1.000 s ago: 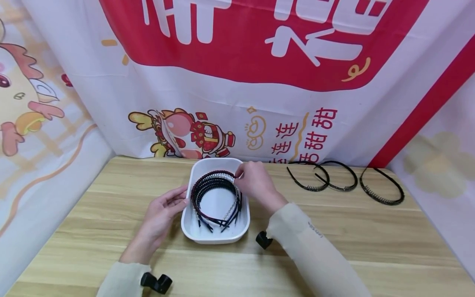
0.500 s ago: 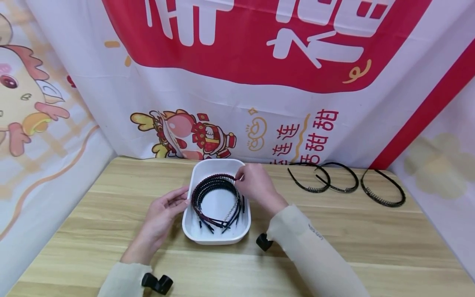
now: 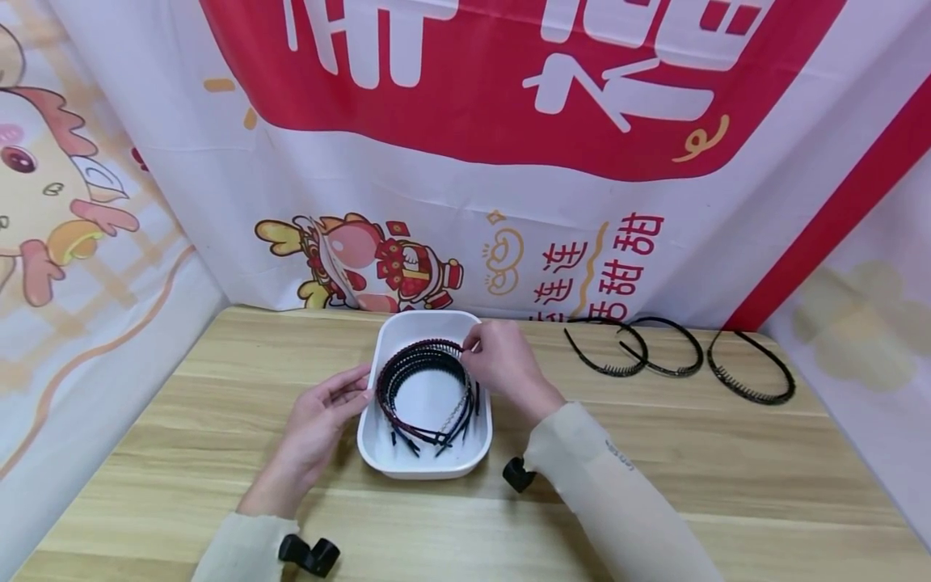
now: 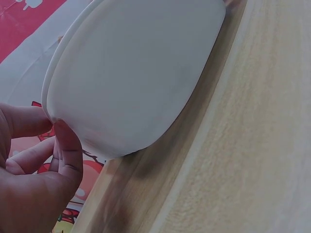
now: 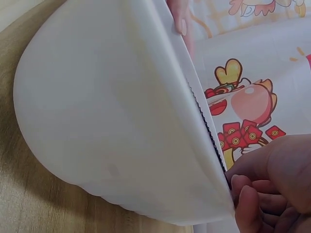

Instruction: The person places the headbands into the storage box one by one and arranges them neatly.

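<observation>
A white plastic box (image 3: 369, 449) stands on the wooden table, holding several stacked headbands (image 3: 425, 353), mostly black. The top one looks dark red, and a silvery chain-like one shows at the right of the stack. My left hand (image 3: 320, 416) pinches the box's left rim between thumb and finger, plain in the left wrist view, where the box wall (image 4: 131, 73) fills the middle. Over the box's far right rim, my right hand (image 3: 502, 360) pinches the dark red headband; its fingertips partly hide the spot. From the right wrist, the toothed headband edge (image 5: 206, 124) just shows above the rim.
Three black toothed headbands lie at the table's back right: one on the left (image 3: 618, 370) overlapping a middle one (image 3: 680, 370), and another (image 3: 752, 394) apart to the right. A printed cloth (image 3: 451, 186) hangs behind the table's back edge.
The dark red headband and my right hand have shifted very slightly toward me within the box. My left hand stays on the rim, and the view has tilted a little.
</observation>
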A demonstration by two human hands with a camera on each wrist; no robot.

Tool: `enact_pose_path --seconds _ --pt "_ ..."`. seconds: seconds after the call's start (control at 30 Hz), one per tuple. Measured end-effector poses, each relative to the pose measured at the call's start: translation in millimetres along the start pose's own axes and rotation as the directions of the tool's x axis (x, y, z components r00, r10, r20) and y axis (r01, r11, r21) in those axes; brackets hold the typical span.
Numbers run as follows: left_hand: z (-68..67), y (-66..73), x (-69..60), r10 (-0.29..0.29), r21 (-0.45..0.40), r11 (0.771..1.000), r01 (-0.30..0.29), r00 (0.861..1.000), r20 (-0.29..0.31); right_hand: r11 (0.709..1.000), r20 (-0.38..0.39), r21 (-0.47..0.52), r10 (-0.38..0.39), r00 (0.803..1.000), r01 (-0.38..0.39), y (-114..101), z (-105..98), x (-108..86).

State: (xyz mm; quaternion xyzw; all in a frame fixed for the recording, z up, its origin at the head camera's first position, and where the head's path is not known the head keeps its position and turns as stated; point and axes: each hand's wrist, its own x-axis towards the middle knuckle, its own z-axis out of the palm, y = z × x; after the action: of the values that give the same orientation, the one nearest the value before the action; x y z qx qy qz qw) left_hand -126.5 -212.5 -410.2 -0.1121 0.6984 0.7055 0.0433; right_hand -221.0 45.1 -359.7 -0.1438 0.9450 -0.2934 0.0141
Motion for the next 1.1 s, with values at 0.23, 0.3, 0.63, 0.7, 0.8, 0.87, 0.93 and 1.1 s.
enact_pose_path --seconds 0.23,0.3,0.63,0.7,0.8,0.87,0.93,1.1 --pt "0.9 0.2 -0.5 0.006 0.001 1.0 -0.006 1.0 -0.001 1.0 -0.002 0.026 0.013 1.0 -0.013 -1 -2 -2.6" --pt "1.0 0.3 -0.6 0.012 0.003 1.0 -0.012 1.0 -0.004 0.999 -0.004 0.031 0.014 1.0 -0.014 -2 -3 -3.1" --pt "1.6 1.5 -1.6 0.016 0.014 1.0 -0.016 1.0 -0.008 0.999 -0.012 -0.018 0.033 0.999 -0.034 -6 -3 -5.2" --pt "1.5 1.5 -1.5 0.018 0.011 1.0 -0.018 1.0 -0.008 0.999 -0.026 -0.04 0.026 0.999 -0.027 -6 -2 -5.3" --pt "1.4 1.4 -1.6 0.015 0.011 1.0 -0.015 1.0 -0.009 0.998 -0.041 -0.052 0.017 0.999 -0.019 -6 0 -5.5" --pt "1.4 1.0 -1.8 0.01 0.015 1.0 -0.01 1.0 -0.011 0.999 -0.047 -0.041 0.018 0.999 -0.02 -6 2 -6.2" --pt "1.4 0.7 -1.9 0.007 0.019 1.0 -0.006 1.0 -0.014 1.0 -0.055 -0.024 0.014 0.998 -0.015 -4 4 -6.7" --pt "1.5 0.1 -1.5 0.011 0.023 1.0 -0.01 1.0 -0.014 0.999 -0.088 0.029 0.022 0.996 -0.019 0 7 -7.6"
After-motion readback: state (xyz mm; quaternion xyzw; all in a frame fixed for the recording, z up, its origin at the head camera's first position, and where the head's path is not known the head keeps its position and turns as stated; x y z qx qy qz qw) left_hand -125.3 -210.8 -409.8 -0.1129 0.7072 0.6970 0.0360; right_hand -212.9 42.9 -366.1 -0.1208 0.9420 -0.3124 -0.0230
